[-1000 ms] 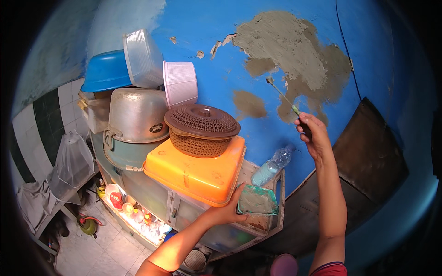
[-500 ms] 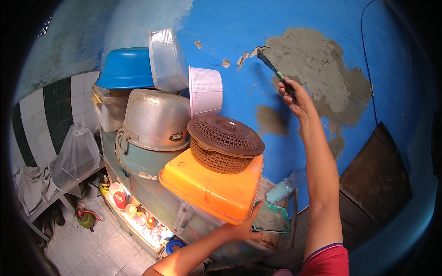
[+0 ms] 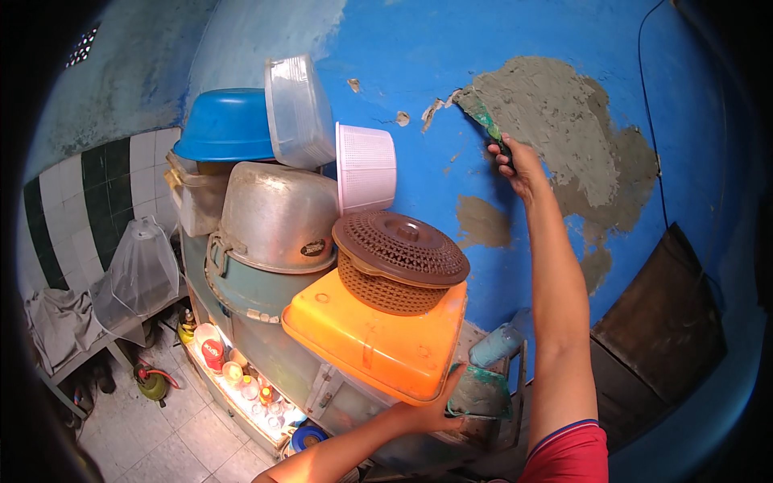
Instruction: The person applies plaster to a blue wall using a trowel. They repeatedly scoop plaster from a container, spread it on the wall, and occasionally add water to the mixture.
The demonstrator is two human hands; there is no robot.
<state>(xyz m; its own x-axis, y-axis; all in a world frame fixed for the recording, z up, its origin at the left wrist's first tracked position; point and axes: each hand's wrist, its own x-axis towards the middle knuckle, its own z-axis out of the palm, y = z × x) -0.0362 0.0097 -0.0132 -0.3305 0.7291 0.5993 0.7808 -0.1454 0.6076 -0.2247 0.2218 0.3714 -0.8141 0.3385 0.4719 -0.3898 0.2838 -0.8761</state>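
The trowel (image 3: 483,119) has risen, right hand (image 3: 520,163) clamped on it; left hand (image 3: 435,411) clasps the tray (image 3: 487,376); steep tilting could gouge the patch (image 3: 551,121).

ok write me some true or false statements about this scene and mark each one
1. The right hand holds a scraper at the left edge of a grey patch. True.
2. The left hand grips the clear bottle. False: it holds the edge of a green tray.
3. The brown lidded basket sits on an orange container. True.
4. The right sleeve is green. False: it is mainly red.
5. The blue basin is upside down. True.
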